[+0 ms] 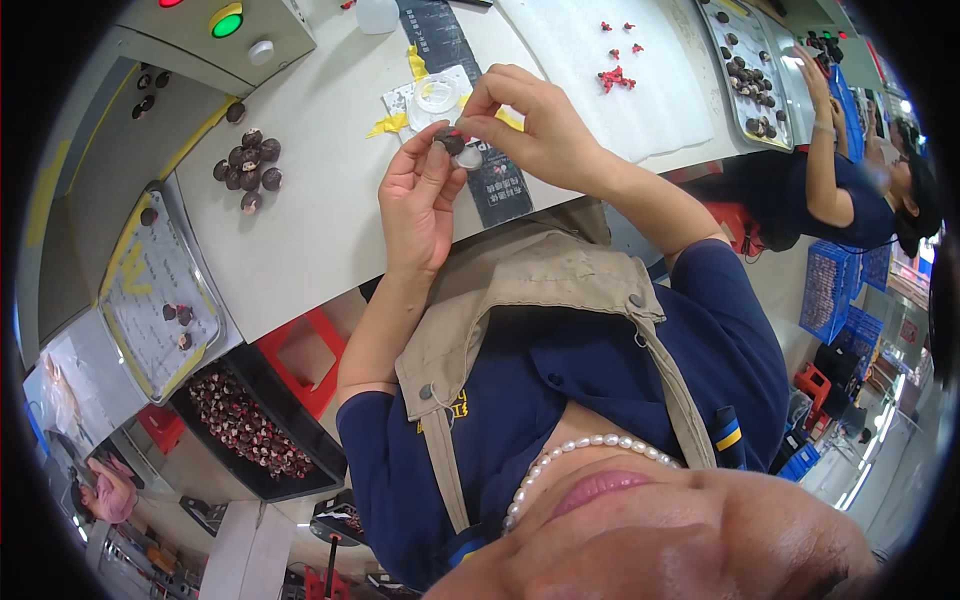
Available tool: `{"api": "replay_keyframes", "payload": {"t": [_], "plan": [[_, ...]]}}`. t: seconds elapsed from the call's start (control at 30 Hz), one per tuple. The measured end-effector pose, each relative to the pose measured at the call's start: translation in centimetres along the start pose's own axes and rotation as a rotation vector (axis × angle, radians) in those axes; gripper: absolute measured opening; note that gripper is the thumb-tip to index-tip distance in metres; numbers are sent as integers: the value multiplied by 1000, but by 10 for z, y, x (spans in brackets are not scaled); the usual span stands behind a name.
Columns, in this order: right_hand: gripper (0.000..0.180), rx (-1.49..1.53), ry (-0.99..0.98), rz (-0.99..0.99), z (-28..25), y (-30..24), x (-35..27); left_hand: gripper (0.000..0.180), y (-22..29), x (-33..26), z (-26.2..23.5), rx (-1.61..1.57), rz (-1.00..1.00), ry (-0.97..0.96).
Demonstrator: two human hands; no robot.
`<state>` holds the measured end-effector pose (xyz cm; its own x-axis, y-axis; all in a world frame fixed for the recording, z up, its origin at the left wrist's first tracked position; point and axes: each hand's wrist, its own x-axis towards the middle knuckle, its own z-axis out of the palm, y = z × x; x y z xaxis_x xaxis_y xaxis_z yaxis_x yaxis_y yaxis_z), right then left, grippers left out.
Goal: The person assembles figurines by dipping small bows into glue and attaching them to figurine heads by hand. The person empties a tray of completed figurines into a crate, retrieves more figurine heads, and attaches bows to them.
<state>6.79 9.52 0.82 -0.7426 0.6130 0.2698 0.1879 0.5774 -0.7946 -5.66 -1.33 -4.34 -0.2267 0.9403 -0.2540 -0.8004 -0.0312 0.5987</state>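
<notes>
My left hand (418, 205) pinches a small dark brown ball-shaped piece (453, 141) between thumb and fingers, above the front part of the table. A speck of red shows on top of the piece. My right hand (540, 125) is closed in a pinch just beside that red spot; whatever sits in its fingertips is too small to make out. Just under the held piece is a small whitish round part (468, 158). Behind it, a clear round dish (437, 94) is fixed with yellow tape. Several small red parts (616, 80) lie on a white foam sheet (670, 110).
A pile of brown balls (248, 165) sits on the table at left. Trays with more balls stand at left (160, 290) and far right (760, 85). A black bin (262, 425) of mixed pieces is below left. A co-worker (835, 195) works at right.
</notes>
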Motion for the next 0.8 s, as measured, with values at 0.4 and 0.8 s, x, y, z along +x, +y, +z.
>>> {"api": "replay_keyframes", "payload": {"t": [0.4, 0.8], "plan": [[15, 75, -9, 125, -4, -10, -1, 28, -2, -5, 14, 254, 261, 2], [17, 139, 245, 8, 31, -23, -8, 25, 19, -12, 14, 436, 417, -60]]}}
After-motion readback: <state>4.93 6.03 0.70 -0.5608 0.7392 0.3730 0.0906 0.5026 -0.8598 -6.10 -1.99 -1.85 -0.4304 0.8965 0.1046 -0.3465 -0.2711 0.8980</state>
